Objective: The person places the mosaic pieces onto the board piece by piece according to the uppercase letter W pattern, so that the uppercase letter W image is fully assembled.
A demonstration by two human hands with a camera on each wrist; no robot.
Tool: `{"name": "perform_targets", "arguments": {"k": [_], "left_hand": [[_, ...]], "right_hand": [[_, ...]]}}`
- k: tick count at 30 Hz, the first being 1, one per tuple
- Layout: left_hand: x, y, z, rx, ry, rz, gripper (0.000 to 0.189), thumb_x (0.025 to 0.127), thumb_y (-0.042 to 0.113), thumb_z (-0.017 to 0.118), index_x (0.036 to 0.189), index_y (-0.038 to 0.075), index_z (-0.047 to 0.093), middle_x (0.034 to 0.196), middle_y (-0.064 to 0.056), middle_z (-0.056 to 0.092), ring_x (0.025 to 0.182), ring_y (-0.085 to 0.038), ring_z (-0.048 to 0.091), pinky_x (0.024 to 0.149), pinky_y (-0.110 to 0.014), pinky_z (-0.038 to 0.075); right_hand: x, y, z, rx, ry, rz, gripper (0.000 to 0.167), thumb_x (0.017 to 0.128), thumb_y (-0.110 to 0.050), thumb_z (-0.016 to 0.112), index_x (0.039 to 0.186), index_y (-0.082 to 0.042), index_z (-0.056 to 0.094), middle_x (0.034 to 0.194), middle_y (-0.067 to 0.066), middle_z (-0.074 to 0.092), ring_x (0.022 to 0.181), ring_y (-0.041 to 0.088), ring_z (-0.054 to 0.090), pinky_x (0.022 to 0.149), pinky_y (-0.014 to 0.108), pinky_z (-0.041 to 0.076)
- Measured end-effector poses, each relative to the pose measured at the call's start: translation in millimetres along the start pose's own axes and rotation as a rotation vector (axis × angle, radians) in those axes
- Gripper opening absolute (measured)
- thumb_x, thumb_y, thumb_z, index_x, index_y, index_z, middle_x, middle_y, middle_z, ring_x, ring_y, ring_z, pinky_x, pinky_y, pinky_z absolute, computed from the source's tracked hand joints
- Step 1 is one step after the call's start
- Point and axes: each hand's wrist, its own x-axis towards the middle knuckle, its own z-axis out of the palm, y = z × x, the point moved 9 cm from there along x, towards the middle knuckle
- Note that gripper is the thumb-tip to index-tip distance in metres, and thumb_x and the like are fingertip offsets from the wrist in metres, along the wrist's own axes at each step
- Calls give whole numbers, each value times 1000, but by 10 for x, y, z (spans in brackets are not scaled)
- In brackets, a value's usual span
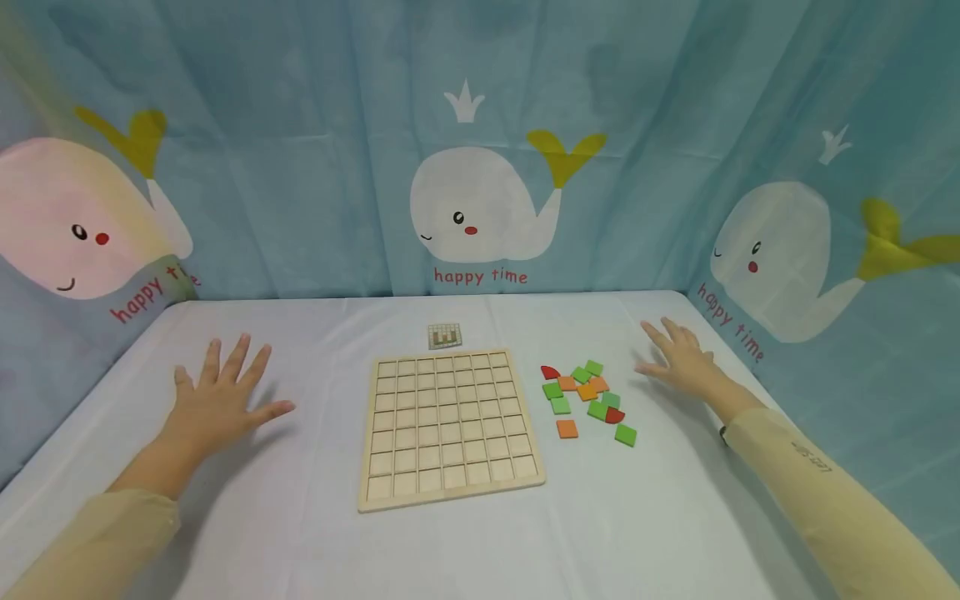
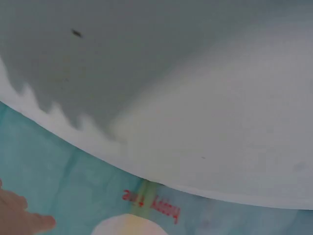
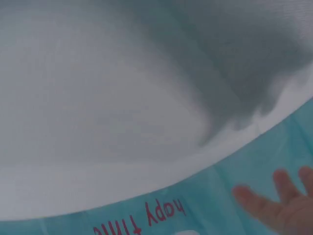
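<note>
My left hand hovers over the left part of the table with its fingers spread, holding nothing. On the other side, my right hand is held above the table, fingers extended and nothing in them. Between the hands lies a square wooden grid board whose cells hold no tiles. Right of the board, nearest my right hand, several loose tiles are scattered: green squares, orange squares and red quarter-round pieces. Each wrist view shows part of its hand, the left and the right, plus shadows on the cloth.
A small pattern card with a printed grid lies just behind the board. White cloth covers the table. A blue curtain with whale prints stands along the table's back and sides.
</note>
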Motion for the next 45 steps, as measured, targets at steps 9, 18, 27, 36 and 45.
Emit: {"name": "perform_targets", "arguments": {"k": [9, 18, 27, 36, 45], "left_hand": [[-28, 665, 192, -101, -74, 264, 96, 88, 60, 61, 155, 5, 21, 159, -23, 9, 140, -54, 7, 101, -76, 16], [-31, 1021, 344, -257, -224, 363, 96, 85, 63, 61, 155, 8, 24, 160, -18, 10, 138, -55, 16, 101, -68, 31], [-1, 1136, 466, -239, -282, 380, 100, 82, 70, 56, 155, 11, 24, 161, -14, 13, 140, -51, 14, 100, -70, 31], [57, 1219, 458, -185, -288, 408, 99, 80, 71, 57, 153, 10, 31, 159, -12, 20, 140, -49, 21, 94, -67, 40], [68, 1204, 477, -169, -311, 378, 100, 80, 73, 54, 154, 11, 29, 160, -10, 18, 141, -48, 19, 85, -67, 43]], "right_hand": [[169, -220, 152, 298, -159, -143, 69, 92, -17, 69, 150, -4, 34, 139, 28, 43, 117, 43, 47, 95, 60, 41], [373, -352, 346, 303, -360, -189, 60, 90, -13, 70, 145, -6, 46, 114, 12, 61, 107, 31, 54, 93, 52, 44], [513, -286, 564, 297, -488, -55, 54, 89, -12, 71, 140, -17, 55, 113, 12, 58, 101, 28, 48, 90, 43, 44], [567, -371, 547, 266, -506, -124, 47, 89, -3, 69, 135, -9, 60, 73, 2, 43, 74, 20, 42, 68, 31, 35], [607, -342, 520, 289, -455, -64, 36, 88, -6, 71, 124, -7, 67, 82, 5, 47, 82, 22, 44, 70, 31, 37]]}}
